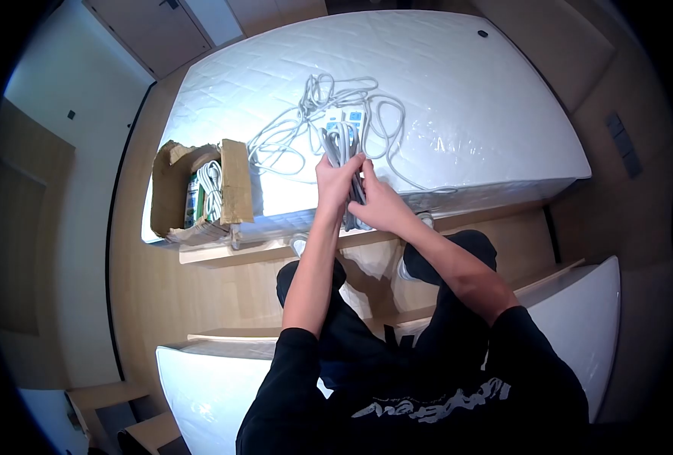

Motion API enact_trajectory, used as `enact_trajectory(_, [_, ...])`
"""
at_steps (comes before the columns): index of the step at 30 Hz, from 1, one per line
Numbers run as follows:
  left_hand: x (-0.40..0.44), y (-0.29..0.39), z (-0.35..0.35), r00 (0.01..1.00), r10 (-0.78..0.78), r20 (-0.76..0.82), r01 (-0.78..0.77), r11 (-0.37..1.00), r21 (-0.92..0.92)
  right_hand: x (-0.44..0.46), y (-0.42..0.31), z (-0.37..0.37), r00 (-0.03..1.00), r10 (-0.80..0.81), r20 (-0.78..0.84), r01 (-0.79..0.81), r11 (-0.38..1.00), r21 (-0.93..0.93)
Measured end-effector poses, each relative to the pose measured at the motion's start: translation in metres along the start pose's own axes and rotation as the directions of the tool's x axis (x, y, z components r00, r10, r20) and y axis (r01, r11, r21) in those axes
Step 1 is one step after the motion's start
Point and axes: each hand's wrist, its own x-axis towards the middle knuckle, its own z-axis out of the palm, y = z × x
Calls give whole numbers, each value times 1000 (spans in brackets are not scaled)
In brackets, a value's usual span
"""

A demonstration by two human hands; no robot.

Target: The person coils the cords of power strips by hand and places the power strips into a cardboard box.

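Observation:
A folded bundle of grey cable point(340, 142) is held upright between both hands above the near edge of the mattress. My left hand point(335, 182) is wrapped round the bundle's middle. My right hand point(378, 199) presses against it from the right, fingers closed round its lower part. Behind the bundle lies a white power strip with blue labels point(357, 117), partly hidden by the cable. Loose grey cable point(306, 114) spreads in loops over the mattress around the strip.
An open cardboard box point(237, 182) with a coiled white cable point(211, 189) stands at the left on the plastic-covered mattress point(458, 98). A small dark object point(483, 33) lies at the far right. Another mattress point(207, 387) is beneath me.

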Motion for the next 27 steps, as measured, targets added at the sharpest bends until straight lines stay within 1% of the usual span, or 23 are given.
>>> enact_trajectory(1, [0, 0, -1, 998, -11, -55, 11, 1000, -6, 5, 12, 7, 1000, 3, 2, -3, 1000, 0])
enact_trajectory(2, [0, 0, -2, 994, -24, -109, 23, 1000, -14, 14, 29, 15, 994, -37, -105, 54, 984, 170])
enact_trajectory(3, [2, -2, -6, 992, -25, -120, 13, 995, -101, 16, 30, 15, 974, -58, -217, 129, 937, 325])
enact_trajectory(4, [4, -3, -8, 986, -52, -156, 25, 985, -173, 17, 32, 14, 974, -57, -218, 127, 938, 323])
enact_trajectory(5, [7, -7, -13, 991, -75, -108, 47, 970, -237, 18, 33, 13, 992, -89, -88, 103, 982, 160])
enact_trajectory(6, [9, -10, -15, 994, -94, -59, 72, 952, -298, 17, 27, 11, 994, -97, 46, 98, 995, -10])
enact_trajectory(8, [9, -20, -15, 994, -98, -48, 79, 948, -310, 11, 15, 12, 997, -82, 4, 82, 997, 16])
enact_trajectory(10, [6, -22, -12, 994, -108, -34, 92, 943, -319, 14, 15, 11, 997, 2, -71, -15, 984, -178])
enact_trajectory(11, [5, -23, -11, 995, -97, 4, 91, 917, -389, 15, 15, 10, 997, 8, -76, -21, 984, -176])
enact_trajectory(12, [5, -22, -8, 996, -81, 42, 91, 884, -458, 16, 15, 9, 991, -23, -129, -7, 974, -226])
enact_trajectory(14, [6, -20, -5, 994, -86, 61, 105, 869, -483, 20, 14, 5, 968, -97, -230, 16, 943, -333])
enact_trajectory(15, [5, -19, -4, 995, -37, 89, 75, 877, -474, 21, 15, 6, 959, -89, -269, -11, 938, -346])
enact_trajectory(16, [5, -18, -3, 993, 12, 117, 44, 883, -467, 23, 16, 5, 958, -87, -273, -14, 938, -347])
enact_trajectory(17, [6, -15, -3, 993, 11, 120, 46, 883, -467, 27, 17, 2, 966, -78, -247, 3, 957, -290])
enact_trajectory(18, [3, -5, 0, 987, 29, 159, 55, 867, -495, 30, 18, -1, 973, -71, -219, 19, 973, -231])
enact_trajectory(19, [1, 2, 1, 979, 47, 197, 65, 850, -523, 32, 19, -4, 973, -69, -220, 17, 973, -231])
enact_trajectory(21, [5, 8, -5, 973, 64, 221, 54, 871, -488, 35, 17, -16, 944, -145, -296, 136, 989, -52])
enact_trajectory(22, [7, 10, -8, 967, 80, 243, 40, 891, -453, 35, 14, -22, 944, -147, -295, 137, 989, -52])
enact_trajectory(23, [11, 3, -14, 982, 82, 170, -39, 968, -246, 34, 12, -29, 948, -119, -295, 182, 963, 197])
enact_trajectory(24, [10, -2, -16, 983, 81, 168, -37, 968, -248, 33, 12, -36, 954, -90, -287, 213, 876, 433])
enact_trajectory(25, [9, -10, -15, 986, -107, 124, 121, 987, -108, 35, 14, -42, 923, -85, -375, 259, 858, 444])
enact_trajectory(26, [7, -18, -13, 957, -285, 55, 284, 959, 22, 35, 17, -51, 929, -53, -367, 265, 788, 556])
enact_trajectory(27, [5, -24, -7, 901, -405, 159, 407, 913, 20, 32, 17, -59, 943, -29, -332, 262, 680, 685])
